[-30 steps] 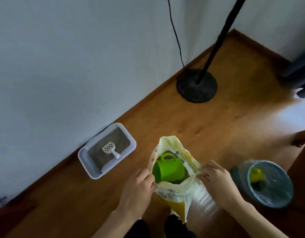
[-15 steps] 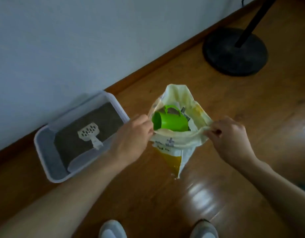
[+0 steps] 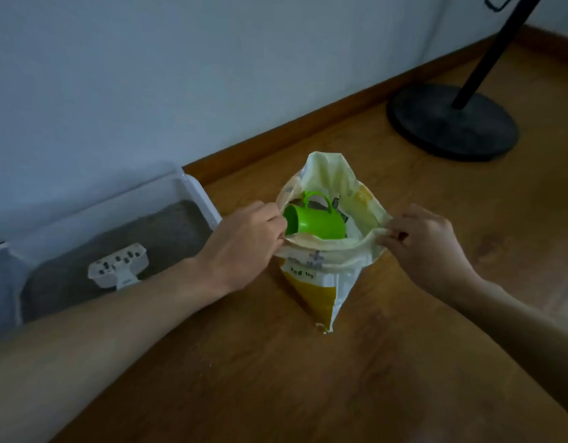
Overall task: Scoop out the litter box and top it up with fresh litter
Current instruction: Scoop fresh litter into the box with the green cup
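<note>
Litter bag (image 3: 324, 266) stands upright on the wooden floor (image 3: 276, 378), just right of the litter box (image 3: 199, 193) that sits against the wall, and both hands hold its rolled-down mouth apart. Its material looks like thin, soft plastic film, pale cream at the top with a yellow panel and a "5kg" mark lower down, so it will likely crumple and sag wherever it is gripped; full of granules it should be fairly heavy and bottom-weighted, and I would judge the safest hold to be the folded rim for opening and the lower body for lifting or tipping. A slack rim could fold shut or let the bag slump sideways. The left hand (image 3: 244, 244) pinches the left edge of the rim with curled fingers, its knuckles close against the green cup (image 3: 314, 222), which lies on its side inside the bag with its handle up and its open end toward that hand. The cup looks rigid and light, best taken by its handle or its body. The right hand (image 3: 426, 244) pinches the right edge of the rim, fingers curled over the fold. Grey litter fills the white box, and a white slotted scoop (image 3: 119, 266) lies on it near the front, untouched. Farther off to the right, a black round lamp base (image 3: 452, 123) with its pole rests on the floor, well apart from the bag.
</note>
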{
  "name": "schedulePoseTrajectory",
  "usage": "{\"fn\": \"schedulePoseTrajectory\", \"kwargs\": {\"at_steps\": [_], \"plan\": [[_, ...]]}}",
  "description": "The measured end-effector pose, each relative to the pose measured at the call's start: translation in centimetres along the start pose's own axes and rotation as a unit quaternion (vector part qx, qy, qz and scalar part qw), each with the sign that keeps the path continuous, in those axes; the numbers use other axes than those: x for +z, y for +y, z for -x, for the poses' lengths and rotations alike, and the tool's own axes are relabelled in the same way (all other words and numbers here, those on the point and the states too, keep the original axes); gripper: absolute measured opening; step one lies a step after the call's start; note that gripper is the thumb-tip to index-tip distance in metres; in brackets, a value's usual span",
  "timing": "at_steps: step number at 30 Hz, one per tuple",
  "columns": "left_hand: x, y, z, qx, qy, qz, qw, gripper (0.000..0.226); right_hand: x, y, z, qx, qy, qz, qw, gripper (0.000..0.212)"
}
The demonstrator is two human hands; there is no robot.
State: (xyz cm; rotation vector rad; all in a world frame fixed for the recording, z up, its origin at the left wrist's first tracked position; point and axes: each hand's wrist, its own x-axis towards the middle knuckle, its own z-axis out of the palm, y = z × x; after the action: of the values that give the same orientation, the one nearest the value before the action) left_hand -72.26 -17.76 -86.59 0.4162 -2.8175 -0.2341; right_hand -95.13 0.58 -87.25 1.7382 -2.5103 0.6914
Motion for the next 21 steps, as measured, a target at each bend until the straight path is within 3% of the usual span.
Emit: {"fn": "schedulePoseTrajectory", "kwargs": {"at_steps": [6, 11, 15, 18, 21], "plan": [[3.4, -0.4, 2.7, -0.043, -0.028, -0.007, 0.999, 0.007, 1.6, 0.1, 1.6, 0.022, -0.107, 0.022, 0.994, 0.008], [2.2, -0.1, 2.6, -0.087, -0.067, -0.005, 0.994, 0.007, -0.5, -1.6, 1.7, 0.047, -0.253, 0.077, 0.963, 0.053], [1.8, 0.6, 2.6, -0.114, -0.081, -0.022, 0.990, 0.013, -0.2, -3.1, 1.7, 0.000, -0.211, 0.152, 0.966, 0.063], [0.4, 0.6, 2.3, -0.105, -0.108, -0.040, 0.988, 0.021, 1.0, -4.1, 1.3, -0.085, -0.155, 0.215, 0.961, 0.052], [-2.0, 0.5, 2.5, -0.073, -0.151, -0.054, 0.984, 0.035, 2.5, -5.0, 0.7, -0.117, -0.134, 0.189, 0.966, 0.033]]}}
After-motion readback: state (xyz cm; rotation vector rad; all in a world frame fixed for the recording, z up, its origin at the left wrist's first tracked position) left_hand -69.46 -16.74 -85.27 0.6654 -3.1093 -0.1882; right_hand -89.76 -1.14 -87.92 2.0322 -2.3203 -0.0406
